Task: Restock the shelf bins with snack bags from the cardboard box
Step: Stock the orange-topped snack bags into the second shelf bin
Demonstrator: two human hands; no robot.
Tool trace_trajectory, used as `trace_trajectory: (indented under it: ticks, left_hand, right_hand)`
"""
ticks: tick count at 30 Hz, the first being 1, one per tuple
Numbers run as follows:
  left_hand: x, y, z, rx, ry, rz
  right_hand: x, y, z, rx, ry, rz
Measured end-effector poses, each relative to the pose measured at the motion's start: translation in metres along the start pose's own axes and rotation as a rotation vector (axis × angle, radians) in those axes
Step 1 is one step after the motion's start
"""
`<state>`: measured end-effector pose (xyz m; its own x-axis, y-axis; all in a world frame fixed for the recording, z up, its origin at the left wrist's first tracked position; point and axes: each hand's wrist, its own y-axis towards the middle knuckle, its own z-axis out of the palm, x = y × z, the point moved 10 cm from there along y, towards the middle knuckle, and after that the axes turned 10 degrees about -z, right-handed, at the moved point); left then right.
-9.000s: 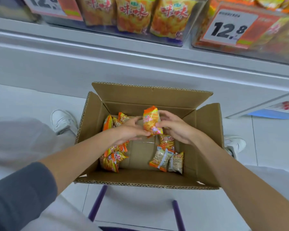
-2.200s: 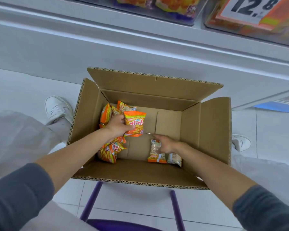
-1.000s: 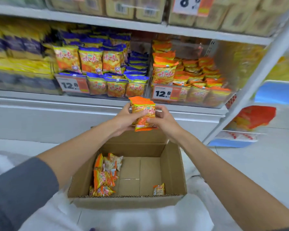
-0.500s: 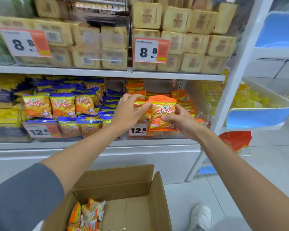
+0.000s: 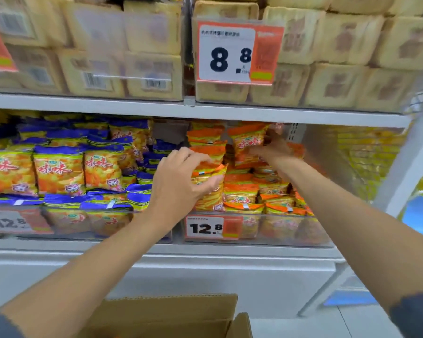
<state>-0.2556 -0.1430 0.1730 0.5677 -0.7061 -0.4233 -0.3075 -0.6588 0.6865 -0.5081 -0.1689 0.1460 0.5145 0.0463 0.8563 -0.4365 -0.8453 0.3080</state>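
Placing step: my right hand [image 5: 274, 148] gripped an orange snack bag [image 5: 248, 142] high at the back of the clear bin [image 5: 279, 228], my left hand [image 5: 178, 181] clasped a second bag [image 5: 209, 191] at its front; next, I judged, seat both, then return to the box [image 5: 171, 313]

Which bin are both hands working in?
The right bin, with orange bags: left hand and right hand each grip one. The left bin holds blue bags.
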Motion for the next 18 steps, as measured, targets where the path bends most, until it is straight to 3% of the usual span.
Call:
trace_trajectory:
  ticks: [4, 9, 14, 18]
  left_hand:
    - [0.003, -0.001, -0.002, -0.027, -0.037, -0.008]
    - [0.003, -0.003, -0.002, -0.027, -0.067, -0.048]
    - [0.004, -0.003, -0.002, -0.017, -0.077, -0.055]
    - [0.003, -0.003, -0.003, -0.02, -0.083, -0.051]
  right_hand:
    - [-0.011, 0.02, 0.029, 0.116, 0.094, 0.019]
    - [-0.022, 0.026, 0.038, 0.062, 0.21, 0.042]
    - [-0.007, 0.02, 0.037, 0.091, -0.039, -0.074]
    - [-0.009, 0.016, 0.021, -0.036, -0.152, -0.1]
